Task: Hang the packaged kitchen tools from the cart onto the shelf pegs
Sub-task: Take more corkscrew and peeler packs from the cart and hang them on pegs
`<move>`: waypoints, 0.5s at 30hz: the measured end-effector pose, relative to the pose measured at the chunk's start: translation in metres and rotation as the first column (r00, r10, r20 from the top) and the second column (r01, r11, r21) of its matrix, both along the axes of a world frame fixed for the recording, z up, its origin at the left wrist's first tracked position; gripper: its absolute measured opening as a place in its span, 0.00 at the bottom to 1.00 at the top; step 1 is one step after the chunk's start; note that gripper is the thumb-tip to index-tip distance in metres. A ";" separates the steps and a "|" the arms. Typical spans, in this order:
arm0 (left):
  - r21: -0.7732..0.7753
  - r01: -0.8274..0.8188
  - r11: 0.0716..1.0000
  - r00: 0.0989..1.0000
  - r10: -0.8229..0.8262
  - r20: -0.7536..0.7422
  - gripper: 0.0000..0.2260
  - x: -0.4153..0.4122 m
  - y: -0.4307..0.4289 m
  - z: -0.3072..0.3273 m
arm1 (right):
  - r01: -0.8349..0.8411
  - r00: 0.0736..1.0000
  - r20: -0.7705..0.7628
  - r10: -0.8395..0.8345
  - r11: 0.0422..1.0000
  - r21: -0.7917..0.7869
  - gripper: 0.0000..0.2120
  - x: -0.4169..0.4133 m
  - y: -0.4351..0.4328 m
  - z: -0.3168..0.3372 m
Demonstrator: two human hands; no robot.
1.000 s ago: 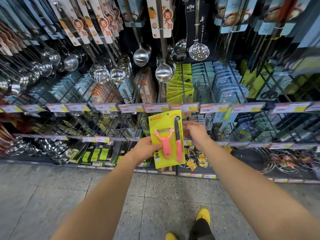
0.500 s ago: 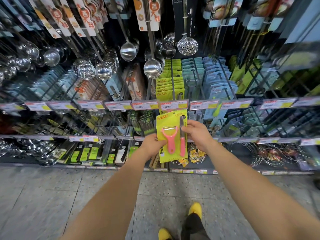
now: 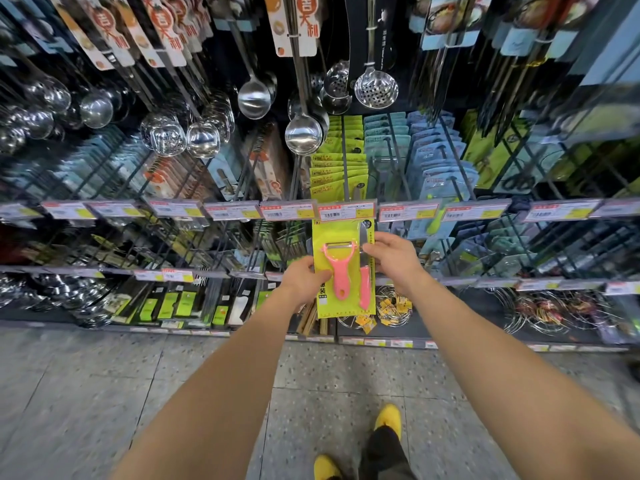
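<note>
the step in hand looks like the hanging itself: 1 yellow carded pack (image 3: 348, 308), bearing a pink peeler (image 3: 339, 268) and a pink-handled knife (image 3: 364, 289), is held up against the shelf front, its top edge tucked behind the price label (image 3: 346, 211) at the end of the peg (image 3: 345, 157) that carries a row of matching yellow packs (image 3: 332, 168). the left hand (image 3: 303, 280) grips the pack's left edge beside the peeler handle, thumb on the front face; the right hand (image 3: 394, 259) pinches the right edge higher up, next to the knife blade, fingers curled behind the card. my judgement is that the pack is not seated on the peg yet, and the next move calls for lining up the hang hole at the top of the card with the peg's tip behind the label, then sliding the card back to join the others. much is hard to read: the card's top and its hole are hidden by the label, so i cannot tell whether the peg has entered it, and the peg's tip is hidden too. the cart is not in view, so how many packs are left cannot be said. the shelf edges blur and bend with the wide lens, and the print on the card is too small to read. below, only floor and 2 yellow shoes (image 3: 388, 419) show.
</note>
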State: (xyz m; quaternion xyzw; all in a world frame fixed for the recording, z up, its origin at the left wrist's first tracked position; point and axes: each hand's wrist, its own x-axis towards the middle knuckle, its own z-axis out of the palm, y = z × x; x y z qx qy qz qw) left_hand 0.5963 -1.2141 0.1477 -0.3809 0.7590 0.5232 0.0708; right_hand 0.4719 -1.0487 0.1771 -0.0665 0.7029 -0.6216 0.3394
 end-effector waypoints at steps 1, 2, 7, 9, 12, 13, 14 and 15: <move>-0.017 -0.004 1.000 1.000 0.004 -0.017 0.14 -0.001 0.001 0.002 | 0.004 1.000 -0.008 -0.004 1.000 -0.013 0.09 0.000 0.001 0.002; -0.049 -0.013 0.999 1.000 0.012 -0.026 0.15 -0.002 0.002 0.004 | 0.008 1.000 -0.017 -0.009 1.000 -0.026 0.09 0.000 0.001 0.003; -0.069 -0.065 0.996 0.993 0.058 -0.101 0.04 -0.005 0.007 0.013 | 0.042 0.999 0.010 -0.042 0.996 -0.080 0.10 -0.005 -0.004 0.008; -0.074 -0.086 0.994 0.992 0.079 -0.102 0.03 -0.006 0.006 0.012 | 0.057 0.998 0.016 -0.057 0.997 -0.043 0.14 -0.007 -0.007 0.009; -0.081 -0.092 0.992 0.994 0.086 -0.067 0.03 -0.008 0.004 0.011 | 0.066 0.998 0.022 -0.065 0.998 -0.016 0.20 -0.008 -0.011 0.011; -0.075 -0.098 0.992 0.994 0.093 -0.064 0.04 -0.009 0.004 0.012 | 0.068 0.997 0.025 -0.068 0.998 -0.008 0.22 -0.008 -0.012 0.012; -0.072 -0.099 0.993 0.994 0.094 -0.063 0.05 -0.010 0.004 0.012 | 0.073 0.997 0.028 -0.073 0.997 -0.010 0.23 -0.007 -0.013 0.012; -0.069 -0.096 0.993 0.994 0.092 -0.062 0.05 -0.011 0.004 0.012 | 0.076 0.997 0.027 -0.075 0.997 -0.015 0.24 -0.008 -0.013 0.013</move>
